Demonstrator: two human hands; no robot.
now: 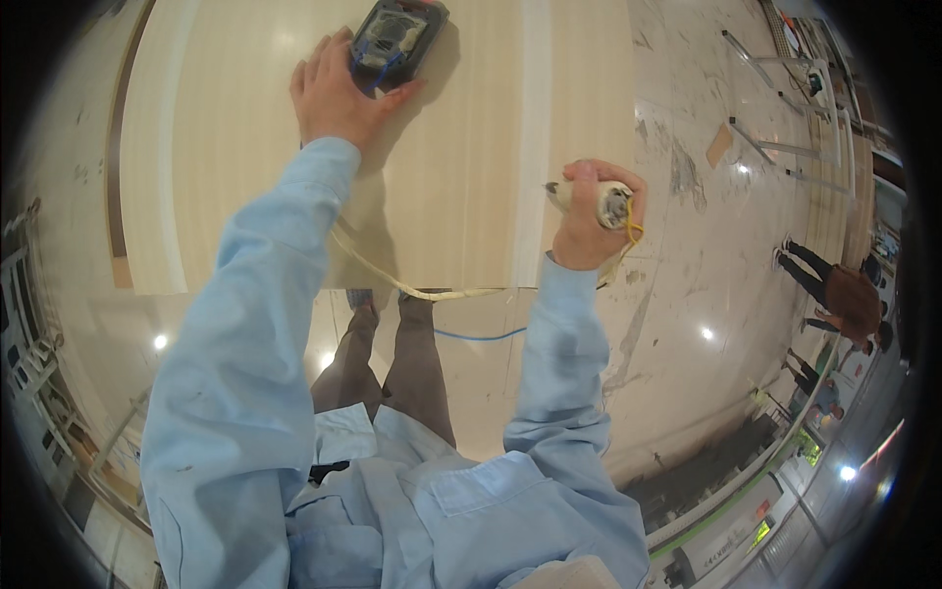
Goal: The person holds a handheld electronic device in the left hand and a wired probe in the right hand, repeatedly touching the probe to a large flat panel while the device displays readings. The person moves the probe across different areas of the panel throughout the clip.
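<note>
On the pale wood-grain board, my left hand (343,98) grips the near end of a dark grey plastic case (392,41), fingers along its left side and thumb stretched under its right corner. Inside the case's face there is something pale, with a blue strip at the lower left. My right hand (591,221), over the board's right side, is closed around a cream cylindrical tool (616,201). Its small dark tip points left, and yellow wire comes off its round grey end. A cream cord (432,294) sags along the board's near edge.
The wide wooden board (235,196) reaches across in front of me. A blue cable (481,338) lies on the stained floor (687,294). Metal frames (785,147) stand at the right, and people (849,299) are farther off. More metal racks line the left.
</note>
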